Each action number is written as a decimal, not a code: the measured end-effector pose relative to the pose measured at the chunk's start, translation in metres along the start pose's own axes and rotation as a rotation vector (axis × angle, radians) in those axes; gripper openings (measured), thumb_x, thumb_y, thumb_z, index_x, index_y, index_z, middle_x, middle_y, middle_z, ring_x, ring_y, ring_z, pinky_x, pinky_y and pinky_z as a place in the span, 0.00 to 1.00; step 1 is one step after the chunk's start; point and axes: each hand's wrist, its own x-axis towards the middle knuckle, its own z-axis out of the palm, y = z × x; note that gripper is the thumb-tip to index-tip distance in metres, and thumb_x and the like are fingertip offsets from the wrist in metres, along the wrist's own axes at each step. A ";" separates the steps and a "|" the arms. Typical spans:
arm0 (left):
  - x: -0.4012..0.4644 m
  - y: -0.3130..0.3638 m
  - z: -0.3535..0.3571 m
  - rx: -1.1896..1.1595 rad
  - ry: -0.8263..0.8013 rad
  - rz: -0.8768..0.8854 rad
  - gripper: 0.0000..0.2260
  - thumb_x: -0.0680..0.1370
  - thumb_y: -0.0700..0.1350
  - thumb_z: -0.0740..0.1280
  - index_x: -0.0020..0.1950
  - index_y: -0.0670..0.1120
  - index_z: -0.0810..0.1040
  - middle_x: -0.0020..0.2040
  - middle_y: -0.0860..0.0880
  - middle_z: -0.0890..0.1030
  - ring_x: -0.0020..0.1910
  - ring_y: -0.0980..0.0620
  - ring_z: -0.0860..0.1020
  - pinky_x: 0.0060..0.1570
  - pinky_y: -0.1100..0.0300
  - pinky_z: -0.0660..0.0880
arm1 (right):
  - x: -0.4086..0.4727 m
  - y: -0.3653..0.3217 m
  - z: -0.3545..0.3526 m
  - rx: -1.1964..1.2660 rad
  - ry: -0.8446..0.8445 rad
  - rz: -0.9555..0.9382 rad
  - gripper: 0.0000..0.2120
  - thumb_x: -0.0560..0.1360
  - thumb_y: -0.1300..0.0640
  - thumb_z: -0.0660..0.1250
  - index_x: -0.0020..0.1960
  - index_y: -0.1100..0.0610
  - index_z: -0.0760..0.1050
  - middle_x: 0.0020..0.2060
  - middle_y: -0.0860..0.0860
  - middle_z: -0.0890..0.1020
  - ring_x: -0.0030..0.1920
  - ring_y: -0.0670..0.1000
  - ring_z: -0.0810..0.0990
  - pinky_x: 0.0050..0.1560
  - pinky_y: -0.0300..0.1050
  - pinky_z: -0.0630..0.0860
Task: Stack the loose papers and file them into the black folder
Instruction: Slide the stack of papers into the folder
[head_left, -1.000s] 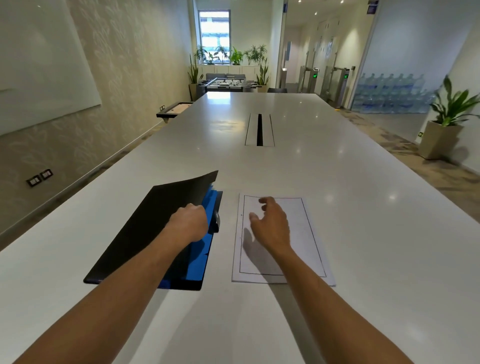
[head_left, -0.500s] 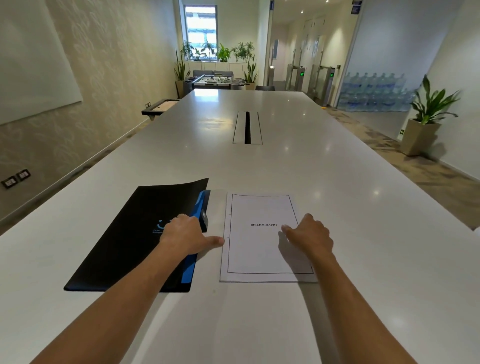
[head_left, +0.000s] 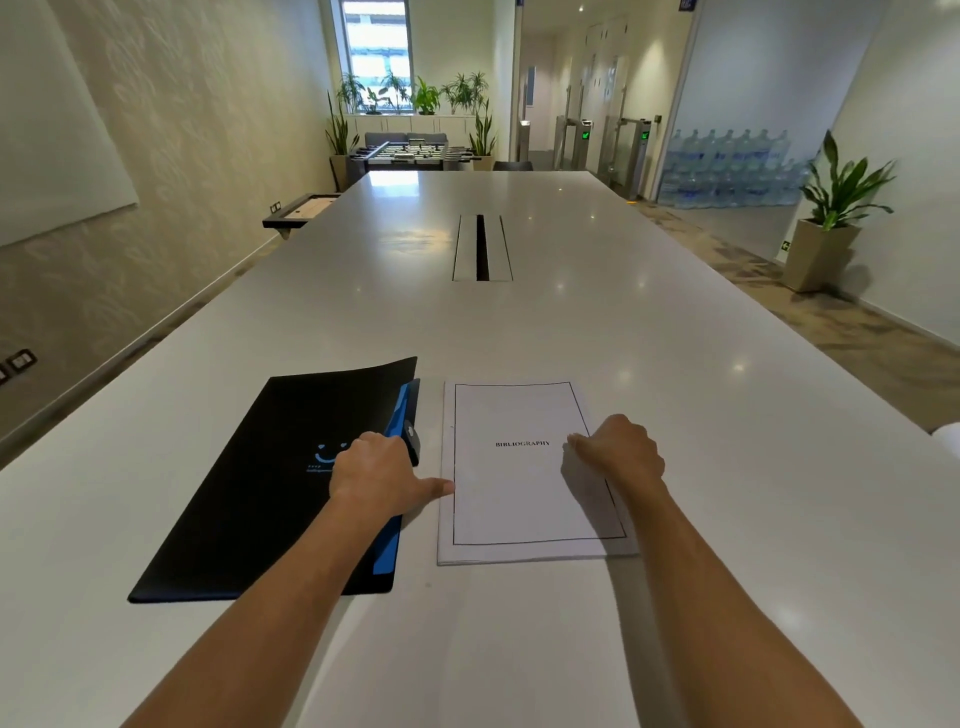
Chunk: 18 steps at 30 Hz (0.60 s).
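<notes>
A black folder with a blue inner edge lies flat on the white table, left of centre, its far corner slightly raised. Just to its right lies the paper stack; its bordered top sheet reads BIBLIOGRAPHY. My left hand rests on the folder's right edge by the black clip, with the thumb stretched out to touch the stack's left edge. My right hand sits curled over the stack's right edge, its fingers hidden underneath.
A cable slot runs along the table's middle, farther out. Something white shows at the table's right edge. A potted plant stands on the floor to the right, and a low side table to the left.
One second ago my left hand held the folder cover lifted; the cover now lies down. My right hand slid from the sheet's middle to its right edge, uncovering the printed title.
</notes>
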 end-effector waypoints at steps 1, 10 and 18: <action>0.000 0.000 0.000 -0.003 0.000 0.001 0.38 0.61 0.78 0.60 0.46 0.43 0.72 0.46 0.45 0.77 0.37 0.52 0.77 0.38 0.59 0.79 | 0.004 0.001 -0.001 0.038 -0.008 0.020 0.10 0.72 0.52 0.66 0.40 0.58 0.69 0.38 0.52 0.73 0.42 0.58 0.72 0.44 0.46 0.68; 0.001 -0.001 0.001 -0.005 0.006 0.020 0.37 0.62 0.78 0.60 0.44 0.43 0.73 0.43 0.45 0.75 0.37 0.52 0.77 0.41 0.58 0.79 | 0.026 0.009 -0.003 0.213 -0.101 0.022 0.09 0.72 0.54 0.64 0.39 0.60 0.69 0.35 0.53 0.73 0.33 0.53 0.71 0.33 0.41 0.65; -0.002 -0.001 0.000 -0.024 -0.007 0.012 0.37 0.62 0.78 0.60 0.45 0.43 0.74 0.46 0.45 0.77 0.37 0.51 0.78 0.40 0.58 0.80 | 0.026 0.001 0.006 0.364 -0.189 0.044 0.30 0.69 0.54 0.66 0.66 0.68 0.64 0.58 0.63 0.75 0.56 0.62 0.76 0.47 0.49 0.72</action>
